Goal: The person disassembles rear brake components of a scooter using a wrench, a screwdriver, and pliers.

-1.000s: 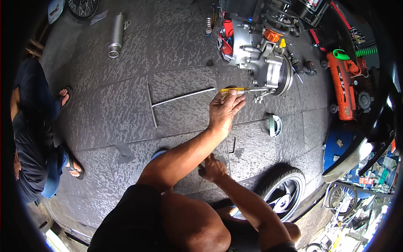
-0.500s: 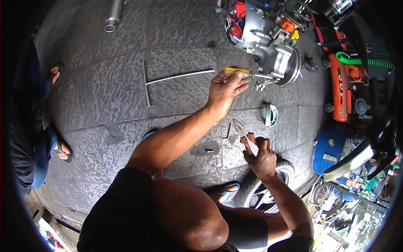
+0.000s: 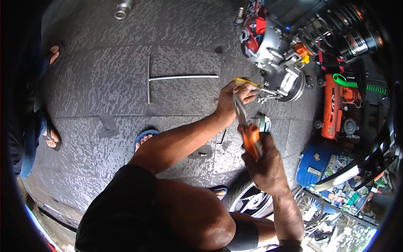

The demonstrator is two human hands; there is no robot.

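Note:
My left hand (image 3: 228, 103) is closed round the yellow handle of a screwdriver (image 3: 245, 82). Its shaft points right, and the tip meets the small lever parts beside the round hub (image 3: 296, 86) of a grey metal engine (image 3: 270, 69). In my right hand (image 3: 266, 168) are pliers with orange grips (image 3: 252, 139), held upright with their jaws overlapping the left hand's wrist side in the picture. Whether the jaws touch that hand I cannot tell. On the floor below lie a black hex key (image 3: 222, 136) and a pale green and metal curved part (image 3: 264, 123), half hidden behind the pliers.
A T-handle wrench (image 3: 184, 77) lies left of the engine. A shock absorber (image 3: 357, 44) stands over it at upper right. Rightward are an orange air tank (image 3: 331, 111) and a blue drum (image 3: 307, 164). A wheel (image 3: 254, 202) lies by my leg; another person's feet (image 3: 51, 139) are at left.
My right hand has lifted the pliers up and closer, bringing the jaws to my left hand. The screwdriver stays at the hub. The whole view has shifted a little.

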